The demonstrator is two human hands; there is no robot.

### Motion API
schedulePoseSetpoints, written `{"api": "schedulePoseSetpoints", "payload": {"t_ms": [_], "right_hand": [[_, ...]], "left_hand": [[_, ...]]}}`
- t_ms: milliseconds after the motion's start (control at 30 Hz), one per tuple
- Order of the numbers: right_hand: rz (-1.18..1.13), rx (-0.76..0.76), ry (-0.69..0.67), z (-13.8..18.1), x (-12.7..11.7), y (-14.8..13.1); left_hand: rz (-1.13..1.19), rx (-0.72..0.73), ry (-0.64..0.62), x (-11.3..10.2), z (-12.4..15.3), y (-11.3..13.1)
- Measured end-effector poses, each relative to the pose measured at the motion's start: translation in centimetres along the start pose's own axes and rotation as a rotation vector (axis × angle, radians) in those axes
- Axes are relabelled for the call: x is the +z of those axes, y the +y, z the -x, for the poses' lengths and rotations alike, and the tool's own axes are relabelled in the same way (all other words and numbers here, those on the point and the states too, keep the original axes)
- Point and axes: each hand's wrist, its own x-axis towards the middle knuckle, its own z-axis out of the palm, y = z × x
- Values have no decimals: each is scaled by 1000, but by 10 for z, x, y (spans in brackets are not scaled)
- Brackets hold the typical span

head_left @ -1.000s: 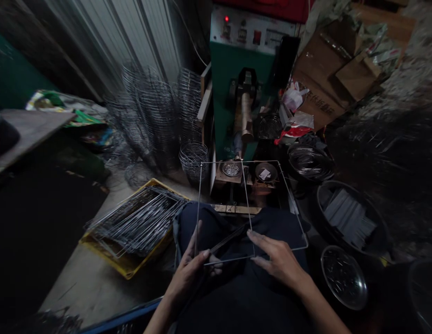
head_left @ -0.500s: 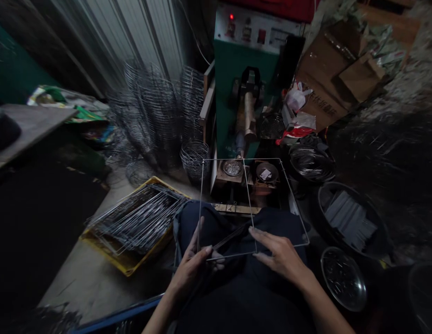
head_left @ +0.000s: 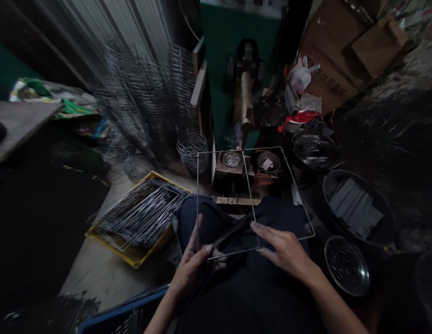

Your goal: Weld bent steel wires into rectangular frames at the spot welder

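Note:
A rectangular wire frame (head_left: 248, 185) with one bar across its middle is held over my lap, its far side reaching toward the machine. My left hand (head_left: 194, 262) grips its near left corner between thumb and fingers. Several thin loose wires (head_left: 229, 234) slant up from that same hand. On the right, my right hand (head_left: 287, 250) pinches the near end of the middle bar between thumb and fingertips. Beyond the frame is a green machine (head_left: 217, 60) with a horizontal metal arm (head_left: 245, 99). The exact contact under my left fingers is hidden.
A yellow crate (head_left: 135, 264) full of wire pieces lies at the left, near stacked wire baskets (head_left: 142, 97). A small dish of metal bits (head_left: 232, 159) rests below the machine arm. At the right stand a dark tub of grey strips (head_left: 355, 206) and a metal bowl (head_left: 347, 266).
My view has tilted downward, so the machine sits higher in the picture. The wire frame has turned slightly, its right side a little higher. Both hands keep their grip on it.

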Motion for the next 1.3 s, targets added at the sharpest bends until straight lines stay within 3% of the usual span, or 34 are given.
{"api": "schedulePoseSetpoints", "payload": {"t_ms": [167, 267, 400, 567, 700, 1067, 1300], "right_hand": [[13, 38, -11, 5, 4, 0], [46, 40, 35, -5, 7, 8], [152, 49, 165, -60, -5, 35], [359, 92, 304, -159, -52, 76], [390, 18, 338, -206, -79, 96], [356, 20, 407, -248, -85, 112], [273, -51, 412, -253, -81, 123]], "left_hand": [[6, 6, -10, 5, 5, -1], [-5, 21, -9, 4, -9, 3], [-21, 104, -124, -1, -74, 28], [-11, 239, -241, -3, -181, 83], [-2, 255, -239, -3, -229, 115], [6, 279, -201, -2, -250, 139], [20, 281, -201, -9, -256, 134]]}}
